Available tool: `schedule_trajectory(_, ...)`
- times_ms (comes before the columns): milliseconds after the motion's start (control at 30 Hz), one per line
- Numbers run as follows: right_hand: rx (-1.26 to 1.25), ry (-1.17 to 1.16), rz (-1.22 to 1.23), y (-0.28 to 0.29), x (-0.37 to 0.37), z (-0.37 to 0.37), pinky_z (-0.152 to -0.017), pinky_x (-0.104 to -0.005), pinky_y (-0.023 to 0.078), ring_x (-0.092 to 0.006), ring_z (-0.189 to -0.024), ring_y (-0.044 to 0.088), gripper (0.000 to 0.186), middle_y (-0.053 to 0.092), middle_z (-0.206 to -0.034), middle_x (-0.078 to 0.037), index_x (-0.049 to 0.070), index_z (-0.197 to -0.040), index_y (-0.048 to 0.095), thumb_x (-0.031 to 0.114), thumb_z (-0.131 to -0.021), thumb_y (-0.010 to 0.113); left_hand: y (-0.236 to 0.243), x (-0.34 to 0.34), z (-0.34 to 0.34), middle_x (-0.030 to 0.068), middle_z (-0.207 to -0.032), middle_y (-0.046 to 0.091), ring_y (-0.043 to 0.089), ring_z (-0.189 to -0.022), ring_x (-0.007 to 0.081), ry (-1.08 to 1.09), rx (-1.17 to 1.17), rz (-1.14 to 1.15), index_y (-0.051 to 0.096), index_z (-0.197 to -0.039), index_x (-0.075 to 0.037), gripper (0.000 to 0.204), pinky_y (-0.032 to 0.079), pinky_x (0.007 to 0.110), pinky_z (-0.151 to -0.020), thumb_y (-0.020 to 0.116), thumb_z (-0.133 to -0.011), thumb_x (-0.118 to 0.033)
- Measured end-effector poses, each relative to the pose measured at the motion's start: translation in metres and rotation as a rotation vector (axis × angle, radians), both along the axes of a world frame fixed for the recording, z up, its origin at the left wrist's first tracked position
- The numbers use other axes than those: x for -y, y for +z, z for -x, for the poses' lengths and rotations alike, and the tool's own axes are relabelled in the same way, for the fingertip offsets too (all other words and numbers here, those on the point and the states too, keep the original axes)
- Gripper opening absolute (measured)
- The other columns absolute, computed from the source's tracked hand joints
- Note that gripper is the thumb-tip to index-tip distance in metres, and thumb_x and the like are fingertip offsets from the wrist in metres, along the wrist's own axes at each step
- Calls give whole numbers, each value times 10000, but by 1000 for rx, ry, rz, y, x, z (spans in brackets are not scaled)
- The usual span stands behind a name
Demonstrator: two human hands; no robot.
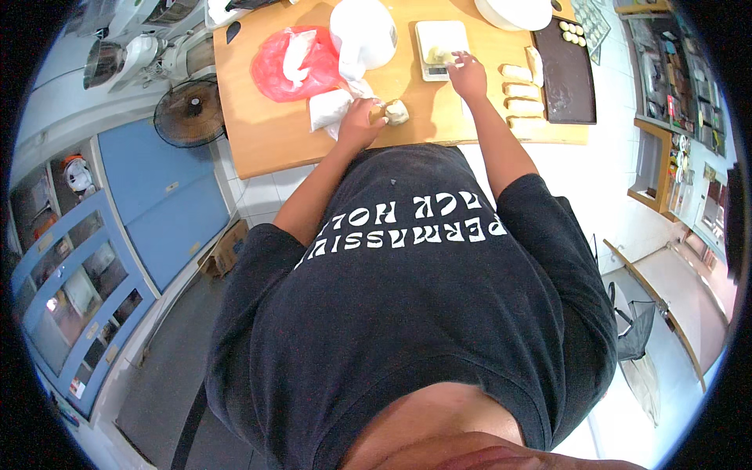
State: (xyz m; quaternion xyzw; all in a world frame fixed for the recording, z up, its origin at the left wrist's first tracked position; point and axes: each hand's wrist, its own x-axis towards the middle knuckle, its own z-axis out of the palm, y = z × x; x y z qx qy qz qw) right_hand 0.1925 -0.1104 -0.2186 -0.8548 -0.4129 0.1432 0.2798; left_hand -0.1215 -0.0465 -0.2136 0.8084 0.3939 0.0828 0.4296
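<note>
My left hand point(361, 125) is at the near side of the wooden table, thumb and fingers curled against a pale lump of dough point(397, 113). Farther right, my right hand point(468, 76) reaches over a white kitchen scale point(454, 35). A small piece of dough point(440, 55) sits on the scale, at my right fingertips, which are spread apart. Beside my left wrist lies a white plastic bag point(330, 110). Several rolled dough pieces point(523, 91) lie in a column right of my right hand.
A red plastic bag point(270, 66) and a white tub point(364, 31) stand on the left of the table point(266, 141). A white bowl point(513, 12) is at the back. The dark baking tray point(565, 78) at right holds several dough balls point(573, 33). A fan point(188, 112) stands beyond the left edge.
</note>
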Motion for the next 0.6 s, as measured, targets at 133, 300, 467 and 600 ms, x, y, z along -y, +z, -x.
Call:
schedule_trajectory(133,193,193,82,-5,-33,4,-904,-443,562,-340,-1021,687,360,673,-1182,-182,86,-1166,703,240,-840,709,11,-4,3,186,-1232,601,573,-1197,367,-18,-17,4,615,-1247,-66,479,473,443,-1021,763,-839,-268)
schedule_trajectory(300,140,183,187,-15,-52,-4,-935,-446,556,-350,-1056,675,385,654,-1213,-199,95,-1192,703,228,-830,702,2,3,10,176,-1241,607,610,-1122,350,-31,-17,-154,603,-1280,-41,505,502,430,-959,782,-853,-241)
schedule_trajectory(467,64,109,107,5,-62,-23,-966,-455,542,-355,-1091,670,372,676,-1224,-191,90,-1180,709,227,-834,697,3,6,7,179,-1269,593,567,-1203,378,9,-101,-9,599,-1268,-62,493,473,458,-1024,756,-859,-288)
schedule_trajectory(600,205,40,-40,8,-46,-27,-953,-450,540,-348,-1053,684,345,705,-1159,-181,91,-1158,720,243,-851,683,6,3,3,180,-1264,601,569,-1204,377,-2,-61,14,608,-1260,-62,477,472,462,-1020,752,-863,-284)
